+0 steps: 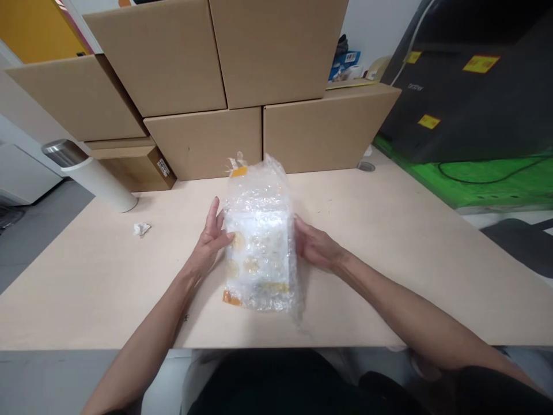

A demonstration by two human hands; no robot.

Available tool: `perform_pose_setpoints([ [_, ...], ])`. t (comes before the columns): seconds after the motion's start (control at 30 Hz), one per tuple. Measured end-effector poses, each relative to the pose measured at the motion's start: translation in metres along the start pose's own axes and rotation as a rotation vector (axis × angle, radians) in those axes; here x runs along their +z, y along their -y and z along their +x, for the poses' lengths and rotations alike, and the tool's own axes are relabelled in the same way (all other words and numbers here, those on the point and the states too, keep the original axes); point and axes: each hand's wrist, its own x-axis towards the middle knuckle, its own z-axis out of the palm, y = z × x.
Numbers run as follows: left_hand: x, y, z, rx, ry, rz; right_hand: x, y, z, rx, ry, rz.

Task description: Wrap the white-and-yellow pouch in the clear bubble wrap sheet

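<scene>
A flat packet wrapped in clear bubble wrap (259,242) is held over the middle of the pale wooden desk (389,242). It shows white and yellow-orange print through the wrap, with orange tape at its top and bottom left corner. My left hand (210,241) grips its left edge, thumb on the front and fingers stretched along the side. On the opposite edge my right hand (314,246) holds it, with the fingers partly hidden behind the wrap.
Several cardboard boxes (216,86) are stacked along the back of the desk. A white cylinder with a metal cap (93,174) lies at the back left, a crumpled white scrap (141,229) near it. A black machine on a green mat (475,104) stands to the right.
</scene>
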Motion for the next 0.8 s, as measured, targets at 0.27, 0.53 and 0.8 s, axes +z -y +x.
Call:
perform_pose_setpoints([
  [0.27, 0.024, -0.026, -0.020, 0.082, 0.087, 0.254, 0.013, 0.010, -0.001, 0.140, -0.018, 0.357],
  [0.53, 0.061, -0.068, -0.048, 0.261, 0.282, 0.529, 0.022, 0.014, -0.007, 0.011, -0.049, 0.266],
  [0.8, -0.015, -0.060, -0.052, 0.052, -0.195, -0.059, -0.001, 0.013, -0.002, 0.080, -0.252, 0.296],
])
